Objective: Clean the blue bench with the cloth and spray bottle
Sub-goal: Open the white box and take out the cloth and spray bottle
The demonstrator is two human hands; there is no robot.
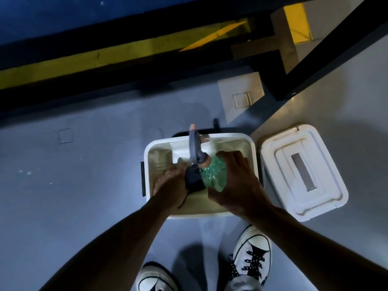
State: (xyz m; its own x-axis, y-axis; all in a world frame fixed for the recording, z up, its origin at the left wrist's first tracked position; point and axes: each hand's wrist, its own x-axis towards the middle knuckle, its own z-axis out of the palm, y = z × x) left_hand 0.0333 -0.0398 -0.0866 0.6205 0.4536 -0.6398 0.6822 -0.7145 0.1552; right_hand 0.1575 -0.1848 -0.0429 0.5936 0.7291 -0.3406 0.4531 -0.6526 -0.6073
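Supplies being collected; cleaning not begun.
Right hand (235,181) closed on spray bottle (212,175), left hand (170,185) clutching dark cloth (194,180), both over white bin (251,148); blue bench (52,15) untouched.

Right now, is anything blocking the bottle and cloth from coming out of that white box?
Nothing visible does. The white box is open, its lid lying on the floor beside it. The right hand holds the green spray bottle; the left hand grips the dark cloth.
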